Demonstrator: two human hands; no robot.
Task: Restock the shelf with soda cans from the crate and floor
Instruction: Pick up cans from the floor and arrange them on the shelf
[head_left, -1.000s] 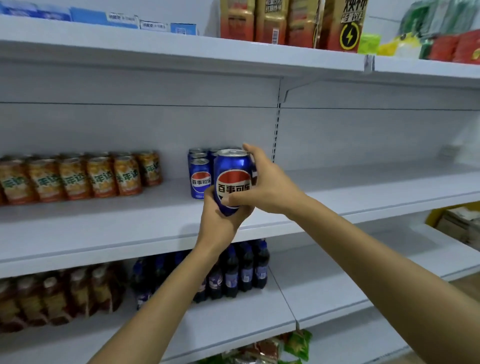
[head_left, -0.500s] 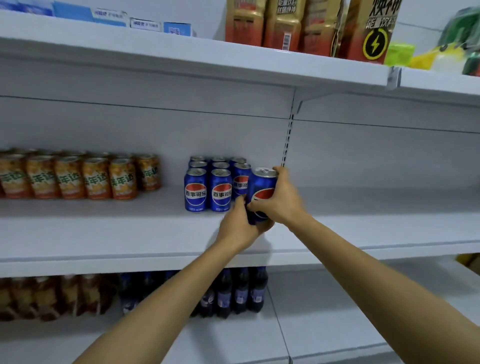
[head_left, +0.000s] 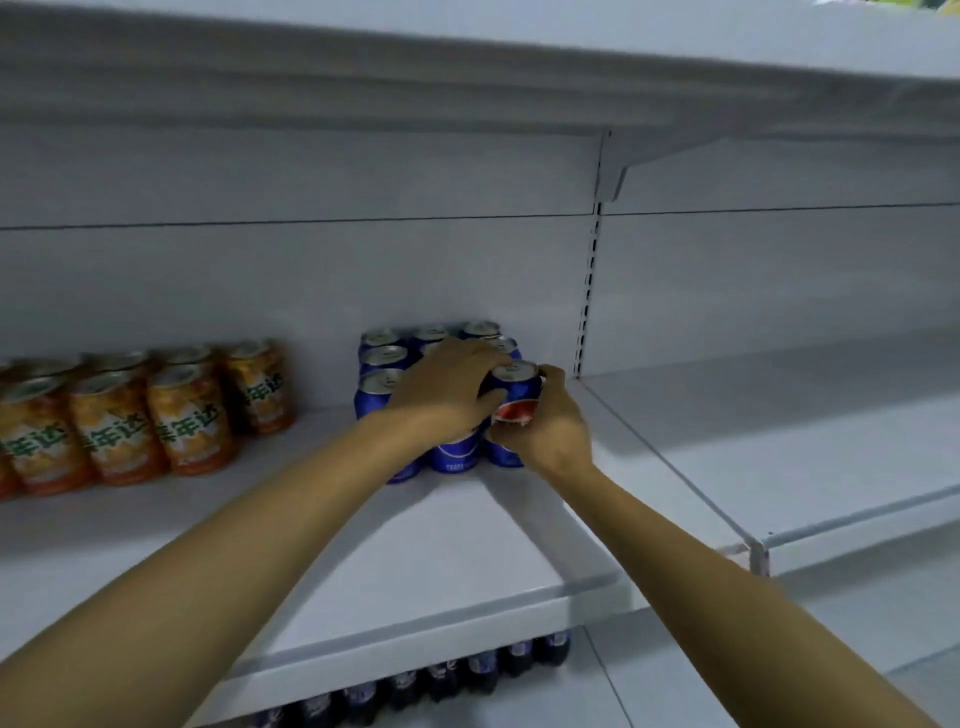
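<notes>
A blue Pepsi can (head_left: 514, 387) stands at the front right corner of a block of several blue cans (head_left: 382, 364) on the white middle shelf (head_left: 467, 551). My right hand (head_left: 545, 426) wraps round its right side and lower front. My left hand (head_left: 447, 389) reaches over the block from the left, its fingers curled against the same can's left side and hiding part of the front row. The can looks upright and level with its neighbours.
Several orange cans (head_left: 156, 410) stand in rows on the left of the same shelf. A slotted upright (head_left: 587, 291) divides it from the bare shelf bay (head_left: 779, 426) on the right. Dark soda bottles (head_left: 457, 675) line the shelf below. The upper shelf (head_left: 467, 78) overhangs.
The can went from held in front of the shelf to set down at the right end of the blue block. Both hands followed it in, and the camera moved closer and lower.
</notes>
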